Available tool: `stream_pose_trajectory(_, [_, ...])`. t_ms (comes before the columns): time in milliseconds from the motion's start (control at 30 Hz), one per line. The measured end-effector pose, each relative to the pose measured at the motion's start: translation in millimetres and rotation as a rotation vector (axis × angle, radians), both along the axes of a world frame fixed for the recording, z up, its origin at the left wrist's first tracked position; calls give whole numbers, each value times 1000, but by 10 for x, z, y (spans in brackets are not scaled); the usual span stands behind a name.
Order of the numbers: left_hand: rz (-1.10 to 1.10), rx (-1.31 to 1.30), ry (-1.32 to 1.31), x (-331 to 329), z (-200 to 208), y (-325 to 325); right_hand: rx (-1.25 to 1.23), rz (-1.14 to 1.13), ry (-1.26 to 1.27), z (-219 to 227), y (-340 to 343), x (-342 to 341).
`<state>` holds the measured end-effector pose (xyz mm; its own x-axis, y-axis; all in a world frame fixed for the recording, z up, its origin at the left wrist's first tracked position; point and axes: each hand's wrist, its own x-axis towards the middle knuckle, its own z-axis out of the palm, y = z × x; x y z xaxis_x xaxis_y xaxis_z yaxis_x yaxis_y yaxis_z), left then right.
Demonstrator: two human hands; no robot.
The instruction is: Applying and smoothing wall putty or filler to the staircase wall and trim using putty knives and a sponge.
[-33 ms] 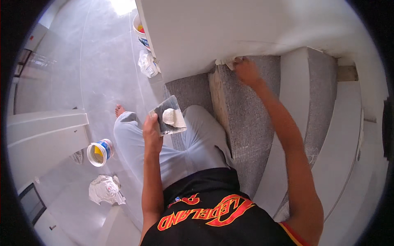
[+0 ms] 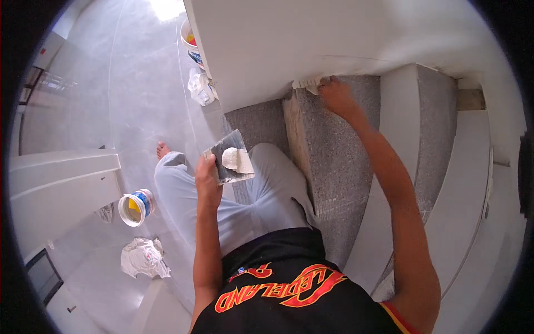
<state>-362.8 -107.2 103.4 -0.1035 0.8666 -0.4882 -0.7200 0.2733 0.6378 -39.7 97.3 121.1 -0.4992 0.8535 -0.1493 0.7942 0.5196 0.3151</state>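
Note:
My left hand (image 2: 208, 173) is closed on the edge of a flat metal plate (image 2: 229, 177), held tilted above my lap. A rounded mound of whitish putty (image 2: 231, 159) sits on it. Out to the right, my right hand (image 2: 338, 96) reaches to where the white wall (image 2: 289, 44) meets a grey speckled stair step (image 2: 345, 139). Its fingers are bent together, slightly blurred, beside a pale flat piece (image 2: 313, 87) along the wall joint. What they grip is too small to make out.
More steps (image 2: 397, 119) climb to the right. On the floor to the left stand a white bucket (image 2: 136, 207) with something yellow inside and a crumpled white bag (image 2: 144, 257). Farther off are another bucket (image 2: 189, 34) and a white plastic bag (image 2: 200, 87) beside the wall's end.
My right hand and forearm have shifted slightly to the right along the wall joint. The left hand with the plate has moved a touch to the right.

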Motion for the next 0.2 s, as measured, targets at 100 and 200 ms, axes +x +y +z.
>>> stream_pose_trajectory(100, [-29, 4, 5, 3, -116, 24, -52, 67, 71, 316, -203, -157])
stream_pose_trajectory(200, [8, 11, -33, 21, -223, -6, -306, -662, 791, 223, -453, -378])
